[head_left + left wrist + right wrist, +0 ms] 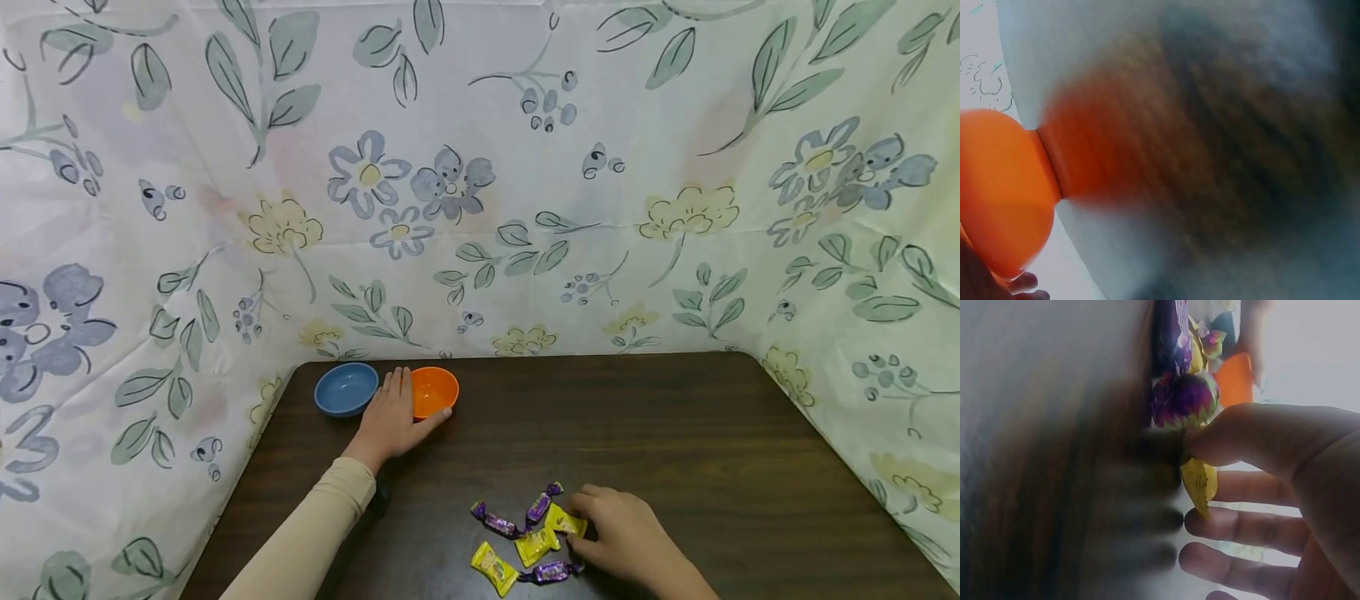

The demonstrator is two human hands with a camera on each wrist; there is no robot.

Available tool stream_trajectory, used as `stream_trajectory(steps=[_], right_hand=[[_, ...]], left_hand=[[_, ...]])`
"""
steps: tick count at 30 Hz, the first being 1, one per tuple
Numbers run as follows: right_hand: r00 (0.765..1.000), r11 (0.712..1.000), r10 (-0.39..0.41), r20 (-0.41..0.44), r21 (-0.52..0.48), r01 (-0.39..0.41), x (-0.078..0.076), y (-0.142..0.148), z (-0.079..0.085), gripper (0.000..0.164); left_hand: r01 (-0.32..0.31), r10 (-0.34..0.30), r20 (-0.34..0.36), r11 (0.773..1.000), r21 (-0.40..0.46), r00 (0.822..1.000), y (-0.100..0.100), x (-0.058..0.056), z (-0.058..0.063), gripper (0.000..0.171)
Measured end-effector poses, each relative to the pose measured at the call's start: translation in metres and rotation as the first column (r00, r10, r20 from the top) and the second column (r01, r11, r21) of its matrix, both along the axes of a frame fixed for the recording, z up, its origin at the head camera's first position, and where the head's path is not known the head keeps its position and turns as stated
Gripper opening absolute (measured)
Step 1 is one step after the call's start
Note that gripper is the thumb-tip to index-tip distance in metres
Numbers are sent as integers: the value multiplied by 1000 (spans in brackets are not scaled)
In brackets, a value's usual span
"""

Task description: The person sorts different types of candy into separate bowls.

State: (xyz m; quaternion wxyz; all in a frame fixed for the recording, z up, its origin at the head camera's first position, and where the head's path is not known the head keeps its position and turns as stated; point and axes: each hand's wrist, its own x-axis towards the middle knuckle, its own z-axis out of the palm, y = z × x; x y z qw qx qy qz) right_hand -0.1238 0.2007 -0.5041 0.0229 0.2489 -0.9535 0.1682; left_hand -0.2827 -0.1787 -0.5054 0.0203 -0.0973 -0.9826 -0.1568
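Observation:
My left hand (392, 421) reaches between two small bowls, its fingers straight along the left side of the orange bowl (438, 390) and its thumb spread along the near side. The blue bowl (347, 390) stands just left of those fingertips. In the left wrist view the orange bowl (1007, 187) fills the left edge, with fingertips (1025, 289) below it. My right hand (626, 533) is low at the candy pile, thumb and fingers apart on either side of a yellow-wrapped candy (564, 521). The right wrist view shows its thumb (1229, 437) right at the yellow wrapper (1197, 484), fingers extended behind.
Around the right hand lie more yellow candies (495, 568) and purple-wrapped candies (551, 572) on the dark wooden table (637, 425). Both bowls stand close to the table's far edge. A floral cloth (525, 167) hangs behind and along the sides.

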Motion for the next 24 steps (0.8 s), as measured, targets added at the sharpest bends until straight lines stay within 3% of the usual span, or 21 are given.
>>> stream_trajectory(steps=[8, 13, 17, 24], right_hand=[[999, 999, -40, -31, -17, 40, -11, 1, 7, 16], [998, 998, -32, -59, -55, 28, -22, -4, 14, 15], [998, 997, -27, -56, -67, 23, -36, -13, 20, 15], [996, 996, 0, -88, -87, -8, -69, -30, 27, 15]], left_hand=[[1, -1, 5, 1000, -15, 1000, 0, -6, -2, 122], [1, -1, 14, 1000, -13, 1000, 0, -2, -3, 120], [-4, 4, 2, 1000, -28, 1000, 0, 0, -4, 118], [-2, 1, -15, 996, -88, 1000, 5, -7, -3, 116]])
